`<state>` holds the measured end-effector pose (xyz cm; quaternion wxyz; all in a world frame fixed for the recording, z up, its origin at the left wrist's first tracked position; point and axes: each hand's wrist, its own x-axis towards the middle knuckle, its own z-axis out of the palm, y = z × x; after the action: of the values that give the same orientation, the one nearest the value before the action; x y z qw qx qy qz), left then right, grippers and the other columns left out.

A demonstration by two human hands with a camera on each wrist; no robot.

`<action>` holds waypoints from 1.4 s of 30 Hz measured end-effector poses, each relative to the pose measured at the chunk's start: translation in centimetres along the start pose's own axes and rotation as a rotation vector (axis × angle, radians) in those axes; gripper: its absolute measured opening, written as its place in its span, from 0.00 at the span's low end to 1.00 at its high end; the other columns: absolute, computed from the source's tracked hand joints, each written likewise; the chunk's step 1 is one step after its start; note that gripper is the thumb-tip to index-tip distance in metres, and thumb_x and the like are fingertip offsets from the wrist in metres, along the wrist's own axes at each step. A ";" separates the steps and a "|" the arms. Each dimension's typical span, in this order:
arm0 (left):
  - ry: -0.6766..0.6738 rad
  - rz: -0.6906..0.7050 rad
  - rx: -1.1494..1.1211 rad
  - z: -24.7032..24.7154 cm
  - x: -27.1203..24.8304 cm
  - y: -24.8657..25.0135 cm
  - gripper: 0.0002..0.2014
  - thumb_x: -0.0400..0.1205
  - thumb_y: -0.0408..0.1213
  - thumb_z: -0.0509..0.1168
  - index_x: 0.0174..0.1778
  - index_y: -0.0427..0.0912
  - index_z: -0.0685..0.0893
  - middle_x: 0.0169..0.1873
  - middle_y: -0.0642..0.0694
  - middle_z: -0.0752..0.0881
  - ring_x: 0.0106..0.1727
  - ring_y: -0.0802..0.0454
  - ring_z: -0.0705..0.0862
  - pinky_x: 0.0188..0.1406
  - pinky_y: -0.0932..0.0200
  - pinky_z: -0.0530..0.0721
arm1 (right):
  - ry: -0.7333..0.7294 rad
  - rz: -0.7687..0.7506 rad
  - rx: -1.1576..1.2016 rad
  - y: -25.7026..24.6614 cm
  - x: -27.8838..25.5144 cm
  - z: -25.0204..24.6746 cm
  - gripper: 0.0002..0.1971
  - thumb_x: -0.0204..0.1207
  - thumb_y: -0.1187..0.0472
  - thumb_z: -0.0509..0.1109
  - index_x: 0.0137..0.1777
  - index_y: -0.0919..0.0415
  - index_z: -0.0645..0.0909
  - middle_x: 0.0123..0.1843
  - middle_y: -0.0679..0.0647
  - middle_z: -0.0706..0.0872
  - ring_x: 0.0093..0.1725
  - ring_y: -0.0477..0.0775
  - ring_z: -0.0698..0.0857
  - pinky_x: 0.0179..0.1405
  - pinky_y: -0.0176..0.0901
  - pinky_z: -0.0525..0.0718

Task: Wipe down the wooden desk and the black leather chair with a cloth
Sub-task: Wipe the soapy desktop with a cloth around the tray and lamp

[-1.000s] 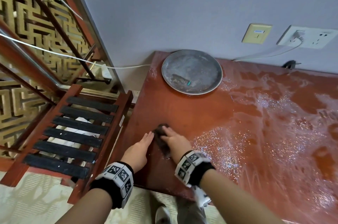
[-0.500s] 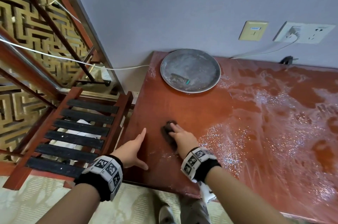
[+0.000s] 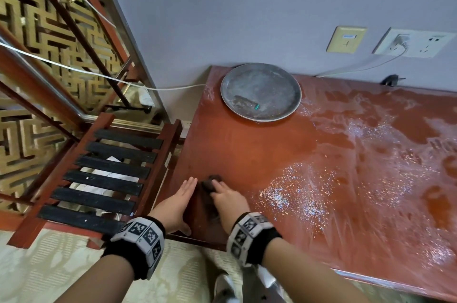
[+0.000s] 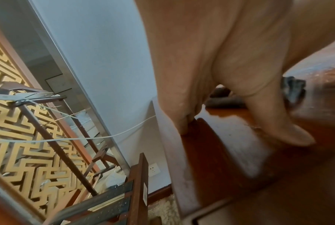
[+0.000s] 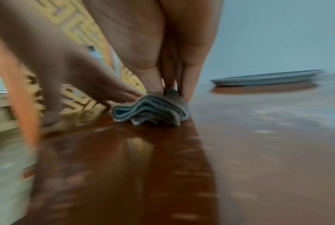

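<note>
Head view, lower centre: the right hand (image 3: 228, 197) presses the folded cloth (image 3: 209, 185) onto the bench (image 3: 259, 159), left hand (image 3: 176, 200) flat alongside. Left wrist view: fingers spread, gripping nothing. Right wrist view: fingertips pinch the cloth (image 5: 151, 110); I'd push firmly, overlapping strokes toward the streaks at right.

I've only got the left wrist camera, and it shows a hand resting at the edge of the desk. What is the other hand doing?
Observer: The right hand holds a dark folded cloth down on the desk, right beside the left hand.
Operator: Anything else on the desk?
Observer: A round grey tray sits at the far left corner, by the wall.
Operator: Is the top clean yet?
Observer: No. Whitish wet streaks cover the right part.
</note>
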<state>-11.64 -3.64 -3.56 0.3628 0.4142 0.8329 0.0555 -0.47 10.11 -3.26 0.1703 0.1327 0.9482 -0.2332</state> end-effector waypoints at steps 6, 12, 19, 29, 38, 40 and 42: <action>-0.010 -0.001 0.141 1.0 0.0 0.6 0.59 0.69 0.48 0.78 0.83 0.56 0.38 0.80 0.48 0.29 0.82 0.53 0.33 0.78 0.55 0.66 | 0.123 0.256 -0.056 7.2 -1.3 -3.0 0.26 0.76 0.71 0.65 0.74 0.60 0.70 0.84 0.50 0.53 0.82 0.55 0.58 0.76 0.52 0.68; -0.042 -0.023 0.186 0.8 0.3 1.1 0.60 0.69 0.44 0.79 0.83 0.52 0.38 0.80 0.44 0.28 0.82 0.50 0.32 0.78 0.56 0.64 | -0.043 -0.140 -0.110 0.2 -4.0 2.6 0.22 0.68 0.61 0.53 0.46 0.50 0.90 0.58 0.48 0.88 0.60 0.49 0.86 0.52 0.34 0.85; -0.118 -0.082 0.060 -1.6 -0.3 -0.1 0.58 0.72 0.21 0.70 0.81 0.52 0.31 0.83 0.47 0.44 0.80 0.47 0.64 0.72 0.58 0.73 | 0.015 -0.094 -0.053 1.2 -2.8 0.0 0.26 0.83 0.71 0.50 0.80 0.58 0.61 0.85 0.51 0.49 0.83 0.51 0.49 0.77 0.47 0.61; -0.053 -0.026 -0.007 -0.5 -1.7 -0.5 0.49 0.76 0.22 0.65 0.83 0.48 0.39 0.84 0.44 0.48 0.83 0.54 0.52 0.77 0.66 0.57 | -0.038 -0.491 0.000 -2.2 -2.3 3.5 0.19 0.82 0.71 0.54 0.71 0.69 0.74 0.80 0.62 0.65 0.81 0.61 0.60 0.77 0.53 0.63; -0.067 0.036 0.083 0.7 -0.3 2.3 0.51 0.76 0.39 0.73 0.83 0.43 0.41 0.82 0.48 0.34 0.83 0.53 0.36 0.82 0.57 0.48 | 0.240 -0.086 -0.011 5.2 -4.9 2.2 0.30 0.73 0.76 0.59 0.76 0.58 0.70 0.83 0.51 0.57 0.82 0.51 0.56 0.78 0.43 0.66; -0.057 0.055 0.122 1.1 0.4 3.4 0.52 0.76 0.41 0.73 0.83 0.41 0.40 0.82 0.46 0.33 0.82 0.52 0.34 0.82 0.56 0.44 | 0.245 -0.208 -0.065 3.7 -5.9 3.7 0.25 0.68 0.70 0.54 0.58 0.55 0.86 0.72 0.50 0.78 0.73 0.50 0.76 0.60 0.35 0.83; -0.044 0.064 0.153 1.1 1.1 4.2 0.54 0.74 0.40 0.75 0.83 0.41 0.39 0.82 0.46 0.33 0.82 0.51 0.34 0.82 0.55 0.44 | 0.205 -0.263 -0.111 3.1 -6.9 5.3 0.23 0.66 0.61 0.53 0.45 0.48 0.91 0.60 0.44 0.87 0.61 0.44 0.85 0.46 0.28 0.85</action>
<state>-8.62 -0.28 -3.35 0.3465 0.4681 0.8129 -0.0060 8.19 8.96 -6.24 0.0476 0.0210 0.9811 -0.1862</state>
